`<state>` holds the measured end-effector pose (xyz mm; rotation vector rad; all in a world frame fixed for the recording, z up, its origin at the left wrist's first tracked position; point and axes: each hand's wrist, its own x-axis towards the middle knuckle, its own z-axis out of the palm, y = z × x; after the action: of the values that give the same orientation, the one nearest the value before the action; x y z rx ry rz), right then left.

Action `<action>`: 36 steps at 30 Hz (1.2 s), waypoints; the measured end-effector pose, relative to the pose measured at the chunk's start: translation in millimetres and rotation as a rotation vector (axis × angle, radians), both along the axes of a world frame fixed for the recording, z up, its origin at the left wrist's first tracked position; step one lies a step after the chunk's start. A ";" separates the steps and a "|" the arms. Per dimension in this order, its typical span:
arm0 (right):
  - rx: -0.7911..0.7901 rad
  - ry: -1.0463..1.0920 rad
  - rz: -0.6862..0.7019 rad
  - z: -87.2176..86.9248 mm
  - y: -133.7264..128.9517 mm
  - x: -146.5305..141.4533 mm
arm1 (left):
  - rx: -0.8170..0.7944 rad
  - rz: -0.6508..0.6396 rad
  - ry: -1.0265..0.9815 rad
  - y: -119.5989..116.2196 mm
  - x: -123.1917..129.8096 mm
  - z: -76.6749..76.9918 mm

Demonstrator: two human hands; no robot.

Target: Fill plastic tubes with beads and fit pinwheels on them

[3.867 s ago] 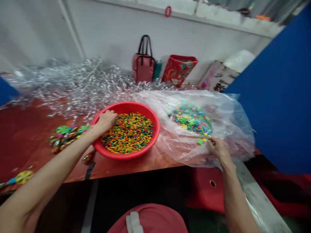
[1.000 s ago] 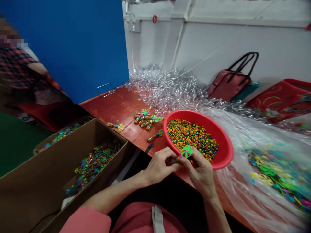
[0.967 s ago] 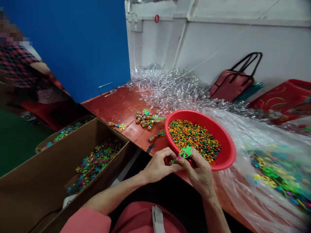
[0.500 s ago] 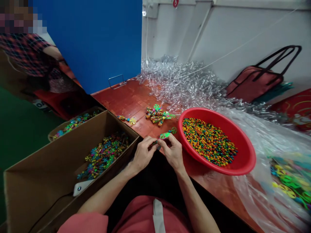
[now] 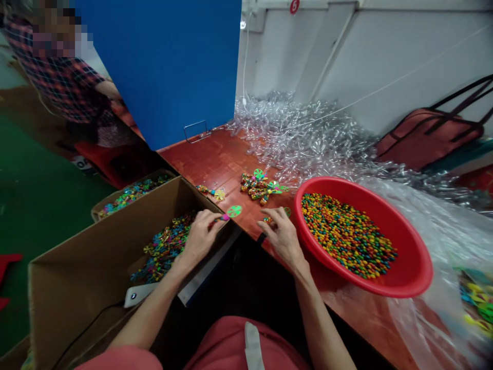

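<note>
My left hand is closed on a bead-filled tube with a green wheel top, over the near right edge of the cardboard box. My right hand is at the table edge, left of the red basin; its fingers are apart, over another bead-filled tube that lies on the table. A small pile of filled tubes with green tops lies beyond my hands, and one with a yellow top lies nearer the box.
Colourful beads fill much of the basin. Clear empty tubes are heaped along the wall. A blue panel stands at the back left, a person in a checked shirt beyond it. A white device rests at the box edge.
My hands have moved apart. The left went toward the box with the green-topped tube; the right let go of it and opened. The view has shifted a little left.
</note>
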<state>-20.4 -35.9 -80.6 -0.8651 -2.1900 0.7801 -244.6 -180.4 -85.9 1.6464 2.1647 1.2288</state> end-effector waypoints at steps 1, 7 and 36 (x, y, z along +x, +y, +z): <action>0.055 -0.066 -0.055 -4.7 7.7 4.7 | -0.057 0.064 0.090 -10.8 -20.7 -3.3; 0.117 -0.217 0.025 -37.1 5.4 -35.7 | -0.262 0.280 0.361 -65.2 -108.5 -16.3; 0.174 -0.125 -0.008 -56.6 21.3 -158.7 | -0.133 -0.331 -0.024 170.0 -120.4 -24.4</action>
<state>-179.1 -14.6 -137.3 -0.8535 -2.3228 0.5346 -365.0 -10.4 -110.3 1.8273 1.8189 0.9830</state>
